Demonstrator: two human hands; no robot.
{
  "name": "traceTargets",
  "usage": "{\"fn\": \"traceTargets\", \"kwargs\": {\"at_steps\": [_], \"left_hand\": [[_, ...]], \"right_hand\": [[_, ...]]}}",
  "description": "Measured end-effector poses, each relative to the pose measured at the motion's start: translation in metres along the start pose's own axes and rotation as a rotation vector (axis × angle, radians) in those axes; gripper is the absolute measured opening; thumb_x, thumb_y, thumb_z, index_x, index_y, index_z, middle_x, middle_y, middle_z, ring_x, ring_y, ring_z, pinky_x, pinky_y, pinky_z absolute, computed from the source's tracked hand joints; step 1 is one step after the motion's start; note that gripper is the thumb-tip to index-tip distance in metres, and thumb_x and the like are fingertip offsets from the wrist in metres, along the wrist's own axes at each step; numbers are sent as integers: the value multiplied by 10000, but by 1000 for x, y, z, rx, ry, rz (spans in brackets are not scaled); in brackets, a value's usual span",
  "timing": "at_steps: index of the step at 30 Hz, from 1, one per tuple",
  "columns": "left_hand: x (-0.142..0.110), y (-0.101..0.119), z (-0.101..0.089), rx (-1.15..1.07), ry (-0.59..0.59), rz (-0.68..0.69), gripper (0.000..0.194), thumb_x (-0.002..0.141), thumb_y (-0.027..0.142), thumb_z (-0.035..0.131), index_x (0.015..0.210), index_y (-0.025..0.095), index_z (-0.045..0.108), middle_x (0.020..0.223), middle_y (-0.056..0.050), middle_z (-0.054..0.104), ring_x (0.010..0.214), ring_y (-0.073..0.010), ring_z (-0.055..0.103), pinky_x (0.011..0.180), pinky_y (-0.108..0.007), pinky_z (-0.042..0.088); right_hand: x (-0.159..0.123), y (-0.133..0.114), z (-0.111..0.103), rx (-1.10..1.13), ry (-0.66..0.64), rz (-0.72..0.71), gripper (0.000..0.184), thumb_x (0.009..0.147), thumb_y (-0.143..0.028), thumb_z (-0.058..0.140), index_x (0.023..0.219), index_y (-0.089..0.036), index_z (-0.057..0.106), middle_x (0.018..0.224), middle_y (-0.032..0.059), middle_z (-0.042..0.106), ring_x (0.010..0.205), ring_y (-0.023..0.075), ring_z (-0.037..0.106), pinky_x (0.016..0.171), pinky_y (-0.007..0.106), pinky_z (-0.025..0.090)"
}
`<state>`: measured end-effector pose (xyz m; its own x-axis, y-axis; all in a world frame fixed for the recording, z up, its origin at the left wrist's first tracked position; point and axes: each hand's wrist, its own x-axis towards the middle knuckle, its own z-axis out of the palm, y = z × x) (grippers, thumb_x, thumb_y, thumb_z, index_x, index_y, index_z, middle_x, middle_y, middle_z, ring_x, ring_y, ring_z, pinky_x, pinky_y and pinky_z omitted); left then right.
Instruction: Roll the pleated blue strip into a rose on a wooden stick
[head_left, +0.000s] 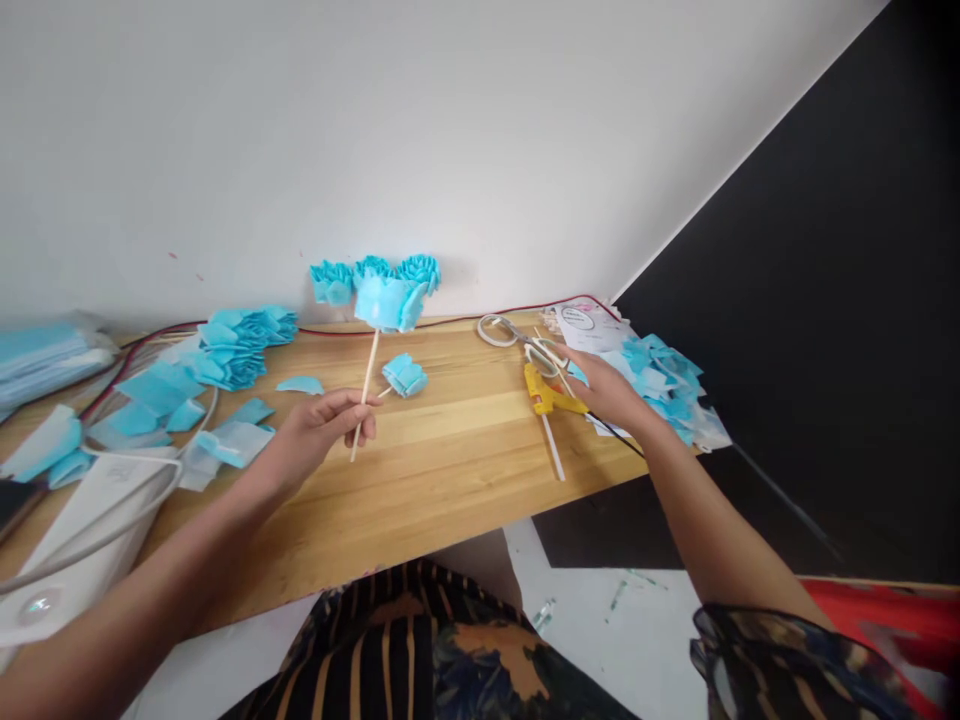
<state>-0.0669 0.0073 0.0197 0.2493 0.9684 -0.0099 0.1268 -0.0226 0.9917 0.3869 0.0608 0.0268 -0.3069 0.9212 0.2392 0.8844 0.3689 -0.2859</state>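
Between the fingers and thumb of my left hand [334, 425] is the thin wooden stick of a light-blue flower [386, 303], held nearly upright above the table. Just beyond that hand lies a smaller blue flower [405, 376], also on a stick. My right hand [600, 385] is over the right side of the table with its fingers stretched out. Beside it lies a yellow glue gun [551, 392] with a white glue stick [553, 447] in its back end. Pale-handled scissors [497, 331] lie near those fingertips, which are partly hidden.
Several finished blue flowers [418, 270] stand by the wall. More blue flowers or petals [244, 345] are piled at left, near a white power strip [97, 540] and cables. Blue scraps [660, 375] and a printed paper [589, 325] are at right, before a black panel [810, 300].
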Motion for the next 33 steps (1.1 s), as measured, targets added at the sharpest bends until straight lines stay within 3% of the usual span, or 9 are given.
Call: {"fn": "traceTargets", "kwargs": {"at_steps": [3, 9, 13, 17, 20, 25, 29, 33], "left_hand": [[8, 2, 5, -37, -48, 16, 368, 843, 512, 718, 962, 163, 710, 698, -8, 690, 600, -138, 574, 564, -266, 449], [13, -12, 6, -101, -121, 13, 414, 863, 564, 720, 966, 165, 685, 693, 8, 674, 539, -109, 544, 531, -251, 429], [9, -20, 3, -148, -175, -20, 480, 888, 619, 702, 1040, 165, 675, 719, 11, 681, 533, -101, 567, 561, -253, 449], [6, -25, 8, -193, -201, -10, 512, 903, 642, 687, 1093, 166, 668, 739, 5, 686, 554, -112, 592, 582, -267, 469], [5, -25, 13, -240, -207, -20, 519, 903, 661, 672, 1066, 169, 659, 729, -3, 689, 564, -122, 596, 586, -277, 481], [4, -25, 17, -227, -199, -60, 518, 879, 665, 685, 994, 160, 690, 739, -30, 706, 592, -128, 590, 581, -266, 483], [5, -24, 11, -73, -40, -27, 446, 855, 587, 698, 978, 161, 749, 819, -42, 733, 663, -139, 603, 660, -280, 530], [6, -22, 3, 27, 135, 27, 427, 887, 539, 649, 1083, 182, 776, 886, -51, 752, 723, -159, 613, 701, -293, 537]], "right_hand": [[23, -49, 12, 260, 36, -1, 525, 977, -294, 524, 1496, -274, 601, 1468, 111, 674, 1400, 346, 612, 1190, 608, 460], [53, -173, 71, 959, -232, -26, 557, 977, -483, 614, 1472, -228, 631, 1437, 127, 704, 1335, 292, 669, 1167, 521, 496], [68, -217, 92, 1191, -256, 9, 585, 961, -624, 619, 1390, -235, 699, 1318, 110, 773, 1243, 266, 711, 1124, 468, 524], [82, -232, 91, 1292, -284, -16, 500, 892, -654, 689, 1134, -233, 809, 1067, 83, 835, 921, 208, 760, 833, 351, 610], [92, -235, 90, 1291, -251, 40, 383, 840, -578, 766, 915, -206, 814, 853, 52, 818, 739, 155, 704, 709, 287, 565], [106, -236, 94, 1317, -93, 92, 352, 767, -549, 824, 801, -202, 770, 691, 14, 749, 580, 110, 544, 541, 241, 423], [103, -232, 102, 1405, 13, 105, 387, 772, -596, 816, 805, -215, 753, 657, -5, 708, 532, 101, 492, 506, 244, 373], [93, -228, 109, 1429, -14, 31, 419, 805, -631, 789, 790, -215, 745, 648, -5, 688, 548, 110, 522, 552, 259, 419]]}}
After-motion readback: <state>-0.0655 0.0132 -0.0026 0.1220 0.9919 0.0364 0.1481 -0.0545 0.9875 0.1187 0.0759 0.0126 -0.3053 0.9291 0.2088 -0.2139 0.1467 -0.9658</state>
